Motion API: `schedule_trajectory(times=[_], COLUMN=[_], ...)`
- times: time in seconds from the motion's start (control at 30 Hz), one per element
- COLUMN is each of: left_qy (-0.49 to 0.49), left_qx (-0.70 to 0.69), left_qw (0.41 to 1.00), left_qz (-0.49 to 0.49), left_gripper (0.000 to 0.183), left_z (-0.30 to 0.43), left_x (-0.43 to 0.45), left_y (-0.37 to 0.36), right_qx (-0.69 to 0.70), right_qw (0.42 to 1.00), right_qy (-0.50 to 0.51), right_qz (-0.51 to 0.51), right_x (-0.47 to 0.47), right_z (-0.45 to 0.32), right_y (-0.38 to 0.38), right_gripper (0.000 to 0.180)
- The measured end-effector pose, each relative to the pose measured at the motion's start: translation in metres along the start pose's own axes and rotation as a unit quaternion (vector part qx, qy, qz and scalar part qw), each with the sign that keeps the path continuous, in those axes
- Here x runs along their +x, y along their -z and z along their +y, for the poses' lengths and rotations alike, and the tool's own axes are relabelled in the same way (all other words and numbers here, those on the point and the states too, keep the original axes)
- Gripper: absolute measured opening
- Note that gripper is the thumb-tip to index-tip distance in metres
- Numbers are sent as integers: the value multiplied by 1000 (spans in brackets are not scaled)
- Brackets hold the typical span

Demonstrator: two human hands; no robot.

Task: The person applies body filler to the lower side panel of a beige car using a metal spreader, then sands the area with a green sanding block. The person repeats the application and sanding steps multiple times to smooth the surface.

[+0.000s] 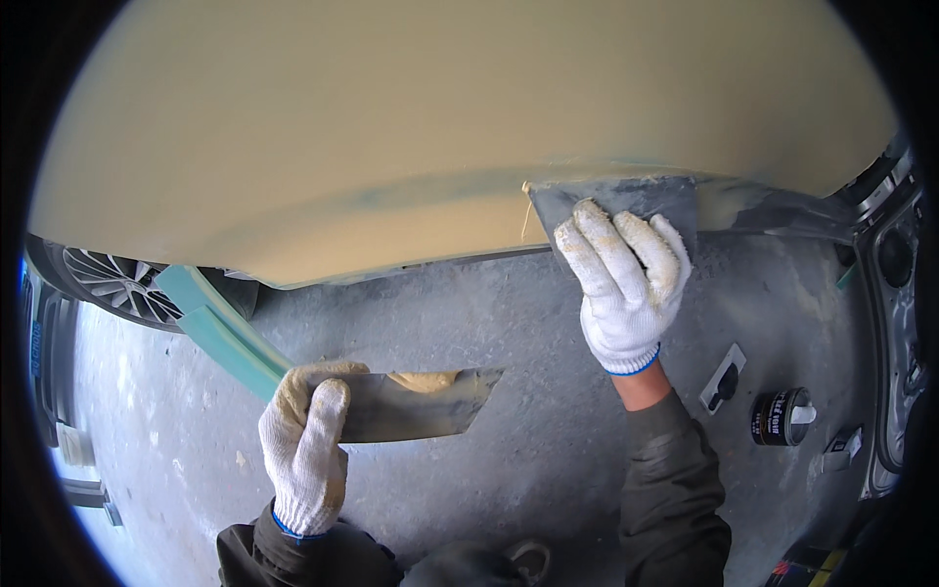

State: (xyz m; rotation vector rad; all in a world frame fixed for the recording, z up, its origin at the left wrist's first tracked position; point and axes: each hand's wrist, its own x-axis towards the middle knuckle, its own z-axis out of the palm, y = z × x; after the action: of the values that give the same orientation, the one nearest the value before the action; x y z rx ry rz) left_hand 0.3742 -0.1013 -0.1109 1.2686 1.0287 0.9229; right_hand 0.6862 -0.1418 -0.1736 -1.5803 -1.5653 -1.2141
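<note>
A car body panel [411,95] coated in tan filler fills the upper view. My right hand [634,286], in a white knit glove, presses a dark flat filler spreader [660,198] against the panel's lower edge. A thin string of filler hangs by the spreader's left corner. Lower left, my gloved left hand [308,440] grips a second metal spreader [411,414] between thumb and fingers. A lump of tan body filler [427,381] sits on its upper edge. Filler stains show on both gloves.
A spoked wheel [125,282] and a curved green trim piece [227,345] are at left. On the concrete floor [513,477], to the right, lie a handled flat tool [725,381], a black can [779,417] and a small box [842,449]. An opened car door [891,330] borders the right.
</note>
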Motion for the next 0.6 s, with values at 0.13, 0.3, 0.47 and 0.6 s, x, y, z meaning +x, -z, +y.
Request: schedule_trajectory(times=[0.13, 0.3, 0.47, 0.6], left_qy=[1, 8, -15, -39], left_qx=[17, 12, 18, 51], left_qw=[1000, 1000, 1000, 998], left_qz=[-1, 0, -2, 7], left_gripper=[27, 29, 28, 31], left_z=[0, -1, -2, -7], left_x=[3, 2, 2, 3], left_y=[-1, -2, -5, -7], right_qx=[32, 36, 3, -28], right_qw=[999, 997, 997, 997], right_qy=[-31, -18, -38, -70], right_qz=[-31, -70, -72, -33], right_x=[-16, -38, -62, -65], right_z=[-8, -13, 13, 55], right_y=[-4, 2, 33, 44], right_gripper=[31, 37, 40, 39])
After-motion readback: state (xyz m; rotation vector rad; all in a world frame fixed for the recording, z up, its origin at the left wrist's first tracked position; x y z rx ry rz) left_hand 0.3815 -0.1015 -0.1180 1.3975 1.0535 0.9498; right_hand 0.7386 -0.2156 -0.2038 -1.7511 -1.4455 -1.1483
